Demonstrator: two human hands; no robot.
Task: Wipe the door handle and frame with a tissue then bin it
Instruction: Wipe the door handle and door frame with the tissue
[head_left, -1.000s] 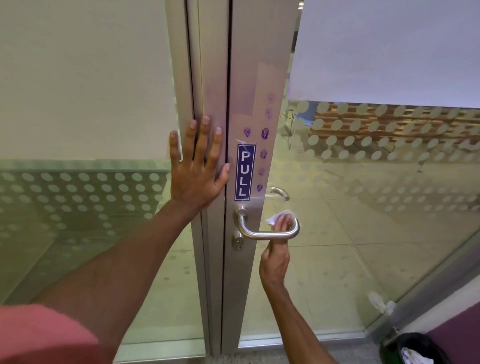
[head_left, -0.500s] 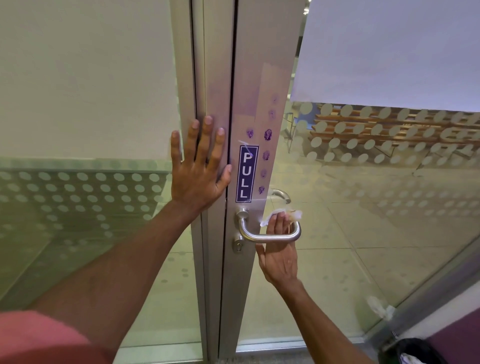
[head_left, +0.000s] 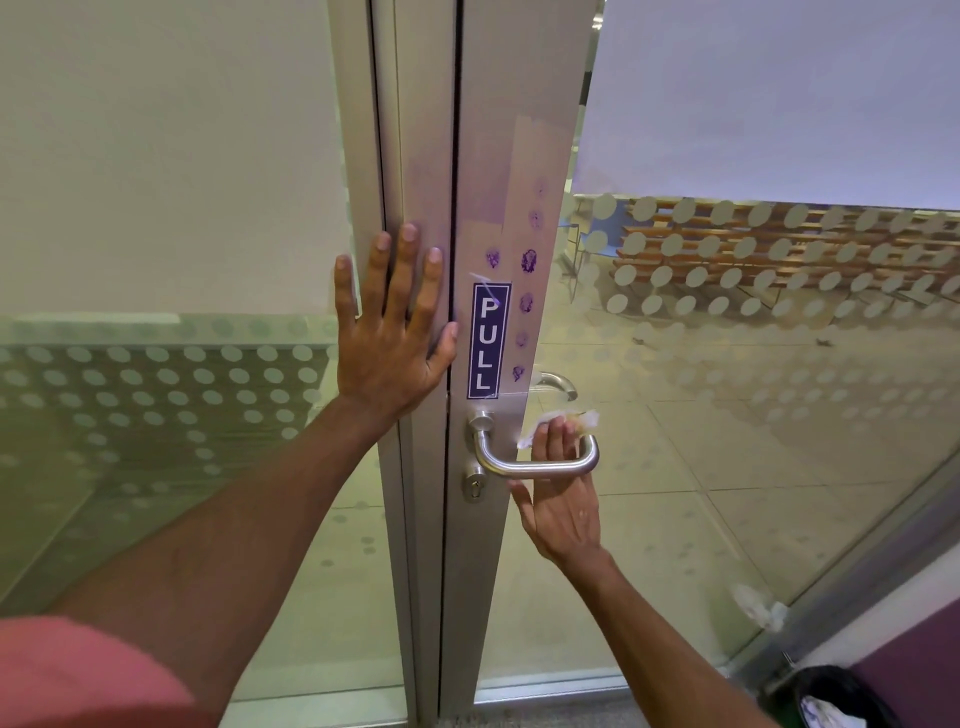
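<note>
A steel lever door handle (head_left: 540, 467) juts from the silver door frame (head_left: 519, 156), below a blue PULL sticker (head_left: 487, 340) and several purple smudges (head_left: 528, 260). My right hand (head_left: 563, 499) reaches up behind the handle's bar, fingers pressing a crumpled white tissue (head_left: 569, 421) against the glass and frame edge just above the bar. My left hand (head_left: 392, 332) lies flat with spread fingers on the fixed frame post left of the door gap, holding nothing.
Frosted, dotted glass panels flank the frame on both sides. A black bin (head_left: 831, 699) with white waste inside stands at the bottom right corner. Another crumpled tissue (head_left: 758, 605) lies on the floor by the right-hand wall base.
My right hand has slid left and up behind the handle bar, turning palm toward the door, with the tissue spreading above the bar. My left hand has stayed flat on the frame.
</note>
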